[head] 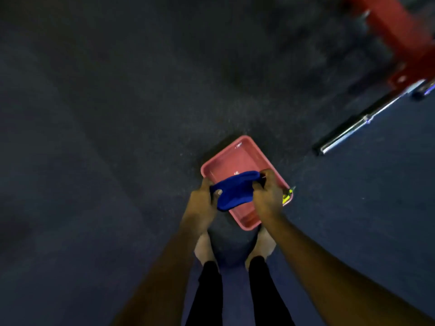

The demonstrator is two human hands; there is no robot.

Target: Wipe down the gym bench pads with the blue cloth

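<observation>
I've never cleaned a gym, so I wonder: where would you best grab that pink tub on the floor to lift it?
The pink tub is probably best taken by its rim, one hand on each long side, from above. It is a shallow rectangle and glints inside suggest water, so opposite grips keep it level.

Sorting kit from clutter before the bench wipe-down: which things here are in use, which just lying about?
In use: blue cloth, gripped by left hand and right hand; pink tub beneath it.
Lying about: barbell; red frame; yellow-green item at tub's edge.
</observation>
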